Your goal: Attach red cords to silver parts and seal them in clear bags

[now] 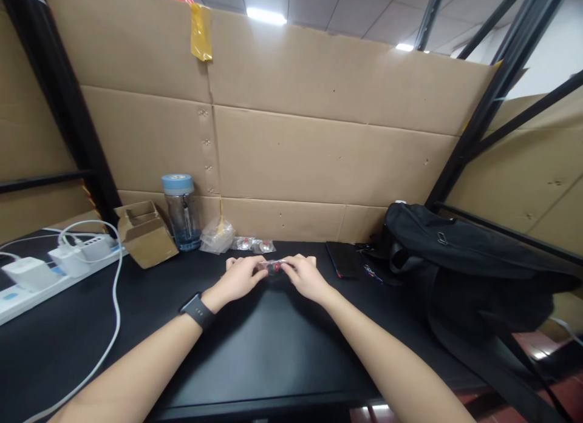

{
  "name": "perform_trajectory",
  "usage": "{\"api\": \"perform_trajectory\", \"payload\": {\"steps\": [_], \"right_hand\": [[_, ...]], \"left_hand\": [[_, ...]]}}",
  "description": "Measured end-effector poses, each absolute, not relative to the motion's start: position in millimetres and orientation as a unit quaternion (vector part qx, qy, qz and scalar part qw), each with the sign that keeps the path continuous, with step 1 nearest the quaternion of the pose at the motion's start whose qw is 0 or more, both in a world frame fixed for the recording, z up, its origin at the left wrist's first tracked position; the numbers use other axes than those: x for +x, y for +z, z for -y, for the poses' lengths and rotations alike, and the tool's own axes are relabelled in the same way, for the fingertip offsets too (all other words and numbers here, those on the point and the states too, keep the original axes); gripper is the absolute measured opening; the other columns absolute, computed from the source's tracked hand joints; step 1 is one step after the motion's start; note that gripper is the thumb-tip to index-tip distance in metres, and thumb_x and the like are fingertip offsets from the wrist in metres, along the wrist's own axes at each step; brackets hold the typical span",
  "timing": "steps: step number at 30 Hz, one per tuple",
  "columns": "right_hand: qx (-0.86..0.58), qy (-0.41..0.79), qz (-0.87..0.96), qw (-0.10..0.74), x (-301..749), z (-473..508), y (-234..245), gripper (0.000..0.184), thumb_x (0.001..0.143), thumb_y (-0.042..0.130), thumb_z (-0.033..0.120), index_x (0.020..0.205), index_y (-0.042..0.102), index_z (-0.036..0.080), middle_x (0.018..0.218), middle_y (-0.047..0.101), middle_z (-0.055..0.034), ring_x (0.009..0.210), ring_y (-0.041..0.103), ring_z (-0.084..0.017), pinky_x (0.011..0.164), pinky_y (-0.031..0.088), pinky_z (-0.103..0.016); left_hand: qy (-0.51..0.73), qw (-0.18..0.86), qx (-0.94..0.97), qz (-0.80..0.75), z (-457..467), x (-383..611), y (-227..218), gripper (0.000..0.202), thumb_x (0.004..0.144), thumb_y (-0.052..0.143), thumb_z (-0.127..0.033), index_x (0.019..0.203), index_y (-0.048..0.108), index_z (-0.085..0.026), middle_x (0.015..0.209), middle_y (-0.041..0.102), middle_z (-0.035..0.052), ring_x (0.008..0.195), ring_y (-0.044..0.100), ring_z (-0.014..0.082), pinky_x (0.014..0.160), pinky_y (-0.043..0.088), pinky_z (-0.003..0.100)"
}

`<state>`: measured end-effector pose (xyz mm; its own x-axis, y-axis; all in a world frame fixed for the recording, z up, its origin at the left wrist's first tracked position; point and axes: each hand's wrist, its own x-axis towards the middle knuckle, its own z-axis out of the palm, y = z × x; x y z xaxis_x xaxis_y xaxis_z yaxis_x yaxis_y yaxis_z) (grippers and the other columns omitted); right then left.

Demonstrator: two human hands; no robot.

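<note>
Both my hands meet over the middle of the black table (255,350). My left hand (240,277), with a dark watch on its wrist, and my right hand (306,276) pinch the two ends of a small clear plastic packet with a red part inside (273,267). The fingers of both hands are curled closed on it. Just behind them, near the cardboard wall, lie two more small clear packets with red parts (254,245) and a crumpled clear bag (217,236).
A blue-lidded clear bottle (181,212) and an open small cardboard box (146,233) stand at the back left. A white power strip with chargers and cables (50,266) lies far left. A black backpack (460,259) and a dark phone (344,259) sit on the right.
</note>
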<state>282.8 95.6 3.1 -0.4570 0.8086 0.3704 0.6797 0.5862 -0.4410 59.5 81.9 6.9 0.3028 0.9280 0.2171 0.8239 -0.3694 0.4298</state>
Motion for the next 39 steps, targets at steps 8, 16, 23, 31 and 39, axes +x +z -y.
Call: {"api": "perform_trajectory", "payload": {"steps": [8,16,23,31,39], "right_hand": [[-0.426,0.267,0.791,0.349,288,-106,4,0.023,0.088,0.067,0.039,0.104,0.073,0.024,0.093,0.078,-0.0044,0.086,0.072,-0.022,0.083,0.051,-0.033],[-0.568,0.283,0.692,0.343,300,-193,3,0.015,0.075,0.076,0.026,0.087,0.075,0.017,0.072,0.074,-0.0029,0.071,0.068,-0.018,0.068,0.050,-0.025],[-0.576,0.309,0.691,0.308,273,-245,-9,0.006,0.076,0.070,0.017,0.079,0.074,0.012,0.058,0.066,0.0002,0.056,0.059,-0.012,0.059,0.046,-0.022],[-0.599,0.277,0.707,0.255,276,-258,-17,0.014,0.067,0.075,0.009,0.080,0.075,0.015,0.066,0.071,-0.0023,0.065,0.064,-0.015,0.063,0.045,-0.024],[-0.642,0.156,0.699,0.275,282,-237,-12,0.036,0.075,0.078,0.031,0.107,0.065,0.023,0.091,0.073,-0.0050,0.099,0.066,-0.025,0.089,0.044,-0.038]], "left_hand": [[0.244,0.140,0.796,-0.537,-83,57,10,0.031,0.095,0.049,-0.050,0.101,0.071,-0.029,0.100,0.078,0.0024,0.100,0.068,0.0256,0.097,0.037,0.041],[0.122,0.018,0.853,-0.508,-126,54,-8,0.045,0.096,0.042,-0.052,0.129,0.065,-0.031,0.145,0.056,0.0093,0.133,0.043,0.0396,0.104,0.028,0.059],[0.127,-0.002,0.839,-0.530,-148,47,-8,0.047,0.096,0.042,-0.051,0.134,0.061,-0.033,0.144,0.057,0.0090,0.133,0.041,0.0399,0.105,0.025,0.061],[0.117,-0.016,0.838,-0.533,-145,41,-15,0.051,0.097,0.038,-0.054,0.138,0.059,-0.030,0.142,0.057,0.0115,0.133,0.039,0.0415,0.105,0.026,0.059],[0.131,-0.018,0.836,-0.532,-142,45,-8,0.048,0.096,0.042,-0.052,0.135,0.060,-0.031,0.141,0.057,0.0113,0.133,0.040,0.0395,0.105,0.027,0.058]]}}
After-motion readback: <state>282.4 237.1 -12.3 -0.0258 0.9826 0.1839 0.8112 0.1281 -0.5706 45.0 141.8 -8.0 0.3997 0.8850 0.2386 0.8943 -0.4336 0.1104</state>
